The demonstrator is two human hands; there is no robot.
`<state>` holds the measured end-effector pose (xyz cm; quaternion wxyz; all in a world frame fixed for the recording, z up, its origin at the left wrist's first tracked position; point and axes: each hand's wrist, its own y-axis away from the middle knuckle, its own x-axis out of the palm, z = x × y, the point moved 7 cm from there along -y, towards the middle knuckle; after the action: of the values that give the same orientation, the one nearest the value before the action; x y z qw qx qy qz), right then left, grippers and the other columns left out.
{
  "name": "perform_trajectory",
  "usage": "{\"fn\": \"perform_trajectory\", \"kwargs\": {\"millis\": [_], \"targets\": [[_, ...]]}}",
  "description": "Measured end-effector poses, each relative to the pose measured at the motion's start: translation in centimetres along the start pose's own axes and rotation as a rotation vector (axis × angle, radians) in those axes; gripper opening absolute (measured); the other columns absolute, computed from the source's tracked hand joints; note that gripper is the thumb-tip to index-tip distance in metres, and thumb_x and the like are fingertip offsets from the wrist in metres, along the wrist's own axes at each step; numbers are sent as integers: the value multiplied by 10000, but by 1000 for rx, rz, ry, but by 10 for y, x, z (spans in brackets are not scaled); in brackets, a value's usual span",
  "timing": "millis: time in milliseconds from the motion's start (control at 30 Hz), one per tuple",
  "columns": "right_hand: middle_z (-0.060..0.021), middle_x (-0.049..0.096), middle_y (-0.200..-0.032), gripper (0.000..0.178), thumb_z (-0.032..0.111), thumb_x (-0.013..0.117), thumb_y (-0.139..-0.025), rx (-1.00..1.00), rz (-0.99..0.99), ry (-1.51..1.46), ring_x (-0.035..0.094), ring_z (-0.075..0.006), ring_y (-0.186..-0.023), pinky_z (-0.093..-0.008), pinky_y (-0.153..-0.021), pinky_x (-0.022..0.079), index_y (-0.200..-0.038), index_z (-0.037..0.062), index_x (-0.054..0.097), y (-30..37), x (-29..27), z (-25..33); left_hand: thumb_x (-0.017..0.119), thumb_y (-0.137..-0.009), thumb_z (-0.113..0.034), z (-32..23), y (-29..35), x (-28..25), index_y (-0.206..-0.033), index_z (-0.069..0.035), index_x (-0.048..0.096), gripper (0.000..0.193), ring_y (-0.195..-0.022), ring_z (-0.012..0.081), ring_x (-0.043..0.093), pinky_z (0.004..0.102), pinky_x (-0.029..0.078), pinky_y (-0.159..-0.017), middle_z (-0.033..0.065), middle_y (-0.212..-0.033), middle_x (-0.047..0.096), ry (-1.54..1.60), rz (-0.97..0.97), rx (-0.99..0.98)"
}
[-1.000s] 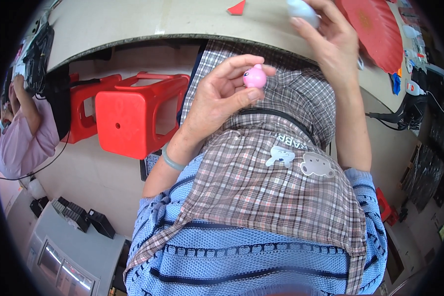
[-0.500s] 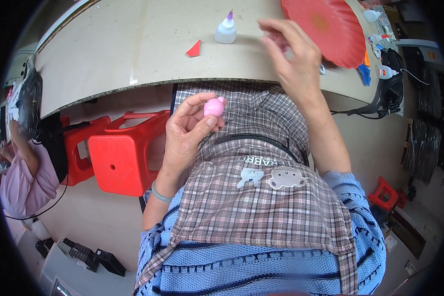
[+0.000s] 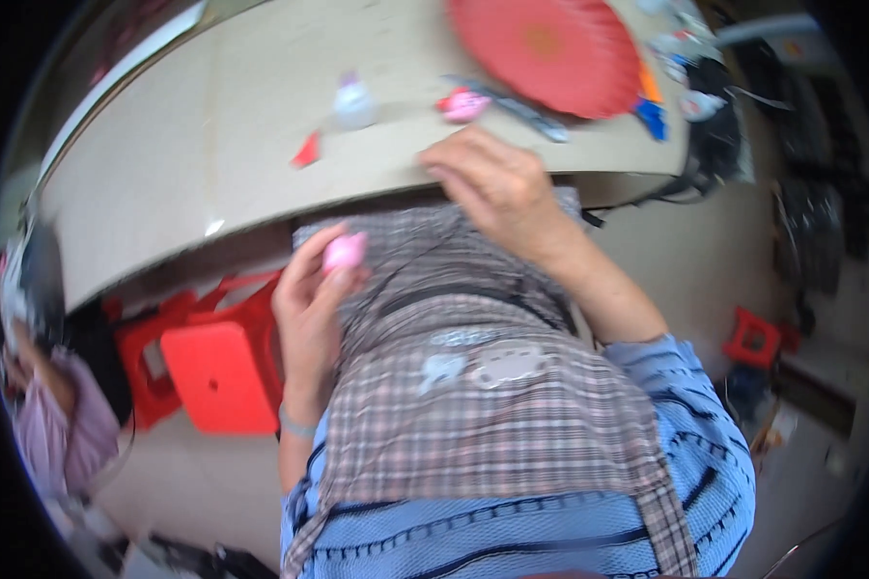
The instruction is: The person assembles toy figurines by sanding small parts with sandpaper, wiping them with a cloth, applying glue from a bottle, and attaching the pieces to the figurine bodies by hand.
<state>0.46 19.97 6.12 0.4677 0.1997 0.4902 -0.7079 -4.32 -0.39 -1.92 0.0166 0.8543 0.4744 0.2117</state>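
My left hand [image 3: 304,299] pinches a small round pink piece [image 3: 345,253] with a little knob on top, above my lap. My right hand [image 3: 492,183] is raised at the table's near edge, its thumb and fingertips drawn together. Blur hides whether anything is between them. On the table just beyond it lies a pink and red small piece [image 3: 463,104], beside a slim grey-blue tool [image 3: 526,114]. Farther left stand a white squeeze bottle [image 3: 354,104] with a purple tip and a flat red scrap [image 3: 306,151].
A large red scalloped tray [image 3: 589,58] lies at the back right of the table [image 3: 203,125]. Blue and orange scraps [image 3: 652,116] and another bottle [image 3: 700,104] are right of it. Red stools [image 3: 220,376] stand below at left, near another person in pink [image 3: 63,425].
My right hand has drawn back toward me from over the pink and red piece, which now shows. My left hand still holds its pink piece. The whole view has shifted.
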Motion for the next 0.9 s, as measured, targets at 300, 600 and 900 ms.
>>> {"fn": "perform_trajectory", "kwargs": {"millis": [300, 600, 900], "targets": [[-106, 639, -914, 184, 6, 639, -823, 339, -340, 297, 642, -241, -751, -329, -681, 520, -1001, 41, 666, 45, -111, -85, 617, -915, -106, 6, -8, 7, -1277, 4, 539, 387, -868, 128, 605, 236, 493, -788, 136, -1117, 630, -24, 107, 15], [-112, 618, -1039, 228, 139, 657, -858, 502, -174, 733, 600, -288, -981, -418, -832, 495, -1076, 72, 672, 74, -133, -187, 623, -902, -96, 7, -7, 29, -1256, 11, 554, 376, -861, 134, 611, 249, 503, -780, 138, -1106, 631, -45, 179, 3], [-90, 643, -855, 139, 122, 668, -857, 576, -208, 558, 634, -254, -685, -361, -649, 511, -970, 42, 664, 83, -141, -200, 632, -892, -59, 4, -8, 37, -1265, 32, 532, 397, -885, 146, 628, 256, 525, -791, 155, -1121, 629, -21, 201, -17]]}}
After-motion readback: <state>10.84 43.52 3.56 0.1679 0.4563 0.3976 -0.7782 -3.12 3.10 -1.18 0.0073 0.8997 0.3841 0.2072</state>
